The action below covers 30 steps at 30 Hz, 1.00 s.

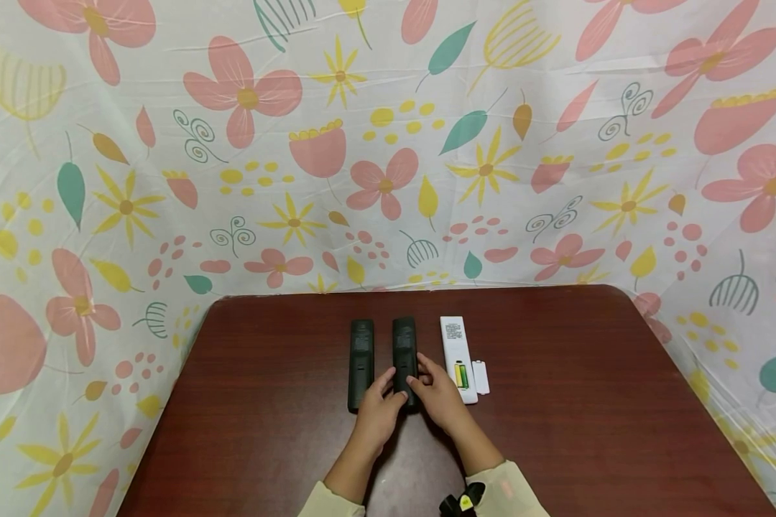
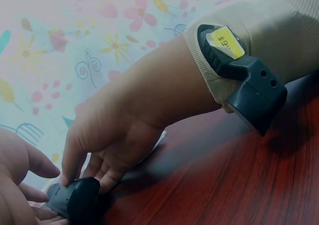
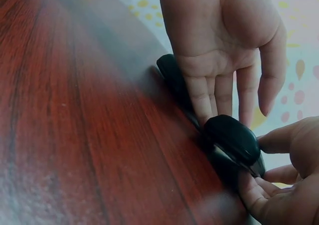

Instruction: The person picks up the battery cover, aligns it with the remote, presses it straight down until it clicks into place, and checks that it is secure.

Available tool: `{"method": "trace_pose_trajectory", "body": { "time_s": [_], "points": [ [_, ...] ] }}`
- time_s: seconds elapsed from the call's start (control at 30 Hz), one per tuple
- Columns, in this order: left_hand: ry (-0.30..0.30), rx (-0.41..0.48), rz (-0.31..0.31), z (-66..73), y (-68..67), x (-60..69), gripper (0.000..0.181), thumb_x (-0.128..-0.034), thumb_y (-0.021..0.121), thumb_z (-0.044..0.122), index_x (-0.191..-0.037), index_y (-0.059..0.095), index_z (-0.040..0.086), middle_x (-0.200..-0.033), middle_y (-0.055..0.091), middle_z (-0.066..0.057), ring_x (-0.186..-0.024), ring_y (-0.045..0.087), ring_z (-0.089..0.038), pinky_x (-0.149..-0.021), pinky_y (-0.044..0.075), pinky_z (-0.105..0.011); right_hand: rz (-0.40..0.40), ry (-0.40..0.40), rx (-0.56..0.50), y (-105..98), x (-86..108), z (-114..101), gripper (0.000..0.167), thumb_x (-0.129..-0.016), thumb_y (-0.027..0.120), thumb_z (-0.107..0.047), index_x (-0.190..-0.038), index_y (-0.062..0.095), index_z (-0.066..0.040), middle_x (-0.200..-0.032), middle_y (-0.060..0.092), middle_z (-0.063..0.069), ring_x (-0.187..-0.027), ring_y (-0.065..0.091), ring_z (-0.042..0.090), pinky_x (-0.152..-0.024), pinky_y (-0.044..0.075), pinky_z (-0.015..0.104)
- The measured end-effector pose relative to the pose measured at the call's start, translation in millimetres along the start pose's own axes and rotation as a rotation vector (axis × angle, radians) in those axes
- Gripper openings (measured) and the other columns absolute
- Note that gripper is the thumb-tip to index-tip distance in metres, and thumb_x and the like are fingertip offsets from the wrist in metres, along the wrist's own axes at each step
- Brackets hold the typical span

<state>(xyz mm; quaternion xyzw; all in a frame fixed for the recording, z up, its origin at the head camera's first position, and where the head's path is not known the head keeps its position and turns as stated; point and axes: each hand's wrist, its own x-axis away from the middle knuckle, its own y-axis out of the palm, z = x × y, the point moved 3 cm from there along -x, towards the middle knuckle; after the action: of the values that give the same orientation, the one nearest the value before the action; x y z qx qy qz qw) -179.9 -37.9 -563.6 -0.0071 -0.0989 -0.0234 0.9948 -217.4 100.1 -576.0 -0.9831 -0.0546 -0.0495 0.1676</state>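
Observation:
A black remote control [image 1: 404, 334] lies back side up between my two hands. My right hand [image 1: 441, 396] pinches its lower part, the thumb on the back and fingers along the right side. Along its left side, my left hand [image 1: 378, 416] touches it with fairly straight fingers. In the right wrist view, the left thumb hangs clear of the black remote's near end [image 3: 232, 137]. To the left lies a second black remote [image 1: 361, 359], also back up. Right of my hands is a white remote [image 1: 454, 341] with its battery compartment uncovered and green-yellow batteries [image 1: 460, 375] inside.
The white battery cover [image 1: 481, 378] lies against the white remote's right side. Everything rests on a dark red-brown wooden table [image 1: 265, 402] with rounded far corners. A flower-patterned cloth [image 1: 388, 237] hangs behind it and along both sides.

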Motion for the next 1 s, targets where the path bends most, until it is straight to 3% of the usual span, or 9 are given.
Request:
{"method": "trace_pose_trajectory", "body": {
  "time_s": [0.5, 1.0],
  "points": [
    [0.026, -0.01, 0.0, -2.5, 1.4, 0.6, 0.058, -0.0982, 0.058, 0.008, -0.152, 0.039, -0.002, -0.151, 0.046, -0.028, -0.133, 0.054, -0.04, -0.105, 0.05, -0.049, 0.021, -0.059, 0.166, -0.3, 0.3, -0.1, 0.061, -0.098, 0.066, -0.015, -0.151, 0.041, 0.004, -0.135, 0.055, 0.026, -0.108, 0.067, 0.029, -0.079, 0.058, 0.033],
    [0.005, -0.05, 0.015, -5.8, -0.8, -0.3, 0.055, -0.0989, 0.058, 0.013, -0.151, 0.044, 0.004, -0.15, 0.047, -0.028, -0.133, 0.053, -0.041, -0.106, 0.048, -0.052, 0.078, -0.135, 0.327, -0.5, 4.7, -5.2, 0.054, -0.097, 0.067, -0.014, -0.143, 0.05, 0.008, -0.122, 0.059, 0.025, -0.09, 0.062, 0.019, -0.074, 0.051, 0.027]
  ]
}}
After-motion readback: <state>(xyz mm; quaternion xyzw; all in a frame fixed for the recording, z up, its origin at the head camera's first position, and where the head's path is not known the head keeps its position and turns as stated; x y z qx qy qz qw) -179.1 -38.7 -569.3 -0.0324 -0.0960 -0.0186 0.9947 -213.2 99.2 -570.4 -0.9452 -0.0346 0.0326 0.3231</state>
